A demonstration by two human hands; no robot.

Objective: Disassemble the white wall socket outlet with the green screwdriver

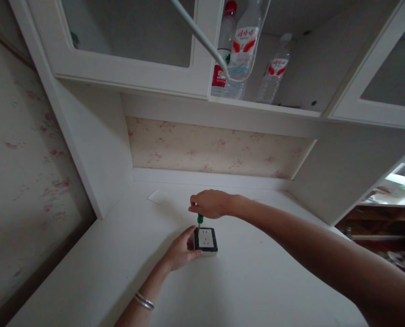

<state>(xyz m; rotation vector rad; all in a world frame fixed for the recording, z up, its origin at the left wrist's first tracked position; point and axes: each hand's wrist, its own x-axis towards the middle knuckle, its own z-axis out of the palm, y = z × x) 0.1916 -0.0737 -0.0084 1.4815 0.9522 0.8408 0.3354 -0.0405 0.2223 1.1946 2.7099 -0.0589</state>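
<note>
A wall socket (206, 238) with a white face and black frame sits on a pale box base on the white tabletop. My left hand (182, 250) grips its left side, fingers at the far corner and thumb along the near edge. Above it, my right hand (210, 203) is closed round the handle of a screwdriver (200, 219), of which the green lower end shows. The screwdriver stands nearly upright, its shaft pointing down at the socket's left edge. Whether the tip sits in a screw is too small to tell.
A white flat piece (158, 196) lies left on the tabletop (257, 281). Overhead, a cabinet shelf (267, 107) holds several plastic bottles (245, 43), with a white cable (202, 38) hanging before them. White side panels (90, 150) flank the tabletop.
</note>
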